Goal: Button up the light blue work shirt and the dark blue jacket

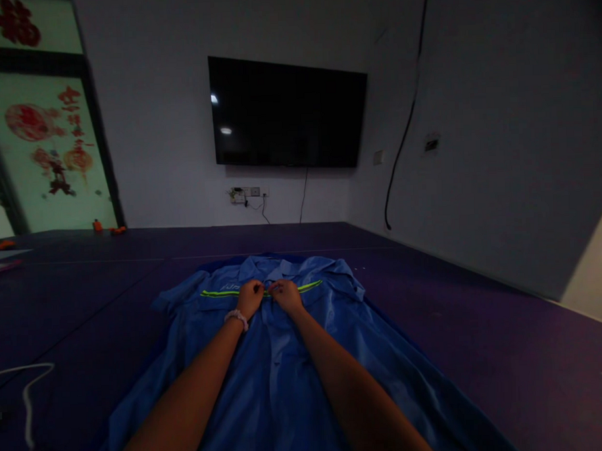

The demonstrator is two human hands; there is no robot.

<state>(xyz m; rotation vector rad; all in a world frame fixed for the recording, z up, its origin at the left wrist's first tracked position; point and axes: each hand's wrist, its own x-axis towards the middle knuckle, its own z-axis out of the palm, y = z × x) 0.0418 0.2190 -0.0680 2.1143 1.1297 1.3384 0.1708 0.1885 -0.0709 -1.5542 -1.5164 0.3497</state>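
A blue shirt (277, 397) with a collar and yellow-green chest stripes lies spread on the purple floor, its collar away from me. My left hand (251, 298) pinches the left side of the front opening at chest height, just under the collar. Close beside it, my right hand (286, 296) has its fingers curled on the other front edge. The two hands are nearly touching at the middle of the stripe. A button between them is too small or too hidden to make out. A light scrunchie (236, 318) circles my left wrist.
A white cable (28, 399) lies on the purple floor (463, 351) at the left. Small orange objects (97, 225) stand near the door. A black television (290, 114) hangs on the far wall, above sockets and wires. A dark cable (402, 149) hangs at the right.
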